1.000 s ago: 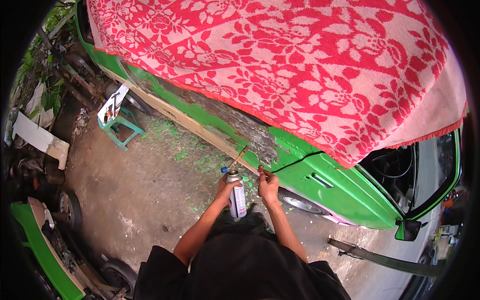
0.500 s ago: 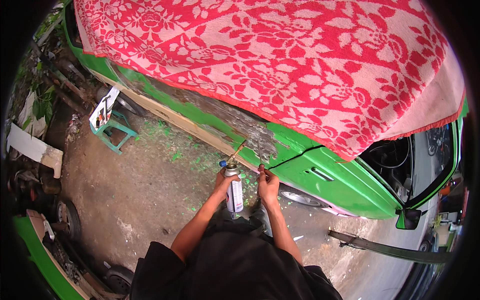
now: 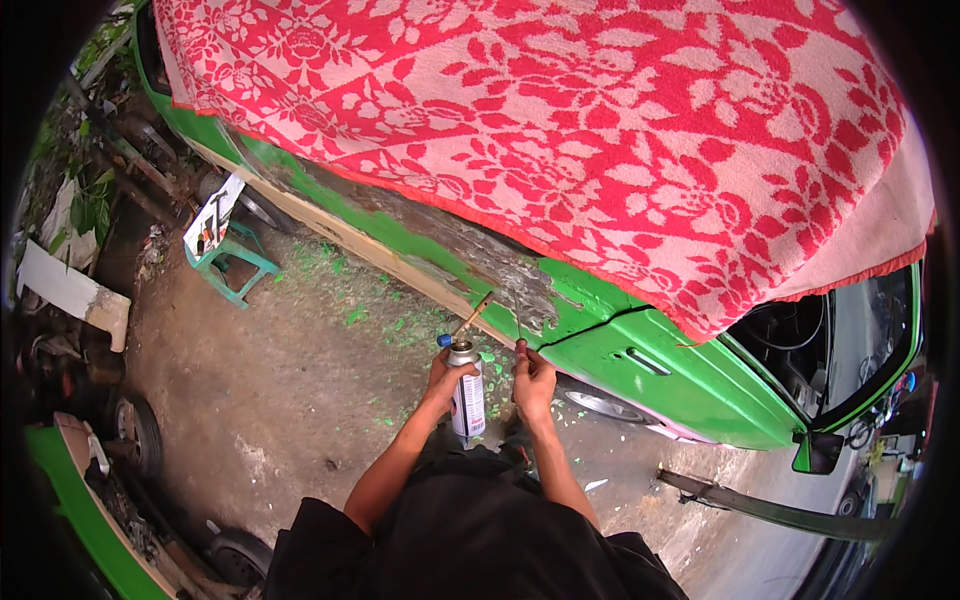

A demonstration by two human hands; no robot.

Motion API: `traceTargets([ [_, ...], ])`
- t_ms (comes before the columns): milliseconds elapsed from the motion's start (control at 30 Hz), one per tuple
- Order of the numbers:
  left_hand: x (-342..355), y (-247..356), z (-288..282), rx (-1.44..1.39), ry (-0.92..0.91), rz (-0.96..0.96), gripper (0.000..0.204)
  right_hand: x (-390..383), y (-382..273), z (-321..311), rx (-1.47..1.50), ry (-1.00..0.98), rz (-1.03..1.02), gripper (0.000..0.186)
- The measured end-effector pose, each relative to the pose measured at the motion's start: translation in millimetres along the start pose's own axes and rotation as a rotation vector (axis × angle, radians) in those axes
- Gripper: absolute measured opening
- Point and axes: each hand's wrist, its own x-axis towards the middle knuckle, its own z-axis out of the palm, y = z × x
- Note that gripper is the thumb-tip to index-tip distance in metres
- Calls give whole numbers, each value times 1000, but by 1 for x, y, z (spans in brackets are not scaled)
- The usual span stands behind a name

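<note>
My left hand [image 3: 443,385] is wrapped round a white gas canister [image 3: 467,402] topped by a torch [image 3: 474,318] with a blue knob and brass nozzle. The nozzle points up at the green car's side [image 3: 440,260], where a long patch of rough grey, peeling paint [image 3: 515,290] shows. Closed fingers of my right hand [image 3: 533,378] grip a thin metal tool [image 3: 520,344] by its handle, just right of the canister; its slim end reaches up to the damaged patch. Whether it touches the paint I cannot tell. No flame is visible at the nozzle.
A red-and-pink floral blanket [image 3: 530,120] drapes the car. At left are a teal stool [image 3: 255,265] bearing small tools, a white panel [image 3: 70,285], wheels [image 3: 135,440] and a green body part [image 3: 75,500]. A long dark beam [image 3: 780,515] lies lower right. Green flakes speckle the floor.
Both hands keep their grips. The thin end of the right-hand tool shows more plainly against the peeling patch than a second ago. Otherwise the view has shifted only slightly.
</note>
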Motion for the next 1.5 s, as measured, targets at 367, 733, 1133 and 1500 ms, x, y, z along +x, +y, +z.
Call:
traceTargets([
  [367,11,-11,-13,98,-9,-5,42,-3,-2,0,10,14,22,26],
  [733,14,-7,-19,123,-91,62,38,-2,5,21,-229,71,-22,26],
  [1133,16,3,-25,223,-96,101,35,-13,-20,8,-13,59,101,25],
  [1500,16,-5,-11,165,-50,97,37,-12,-25,1,-186,68,-19,26],
])
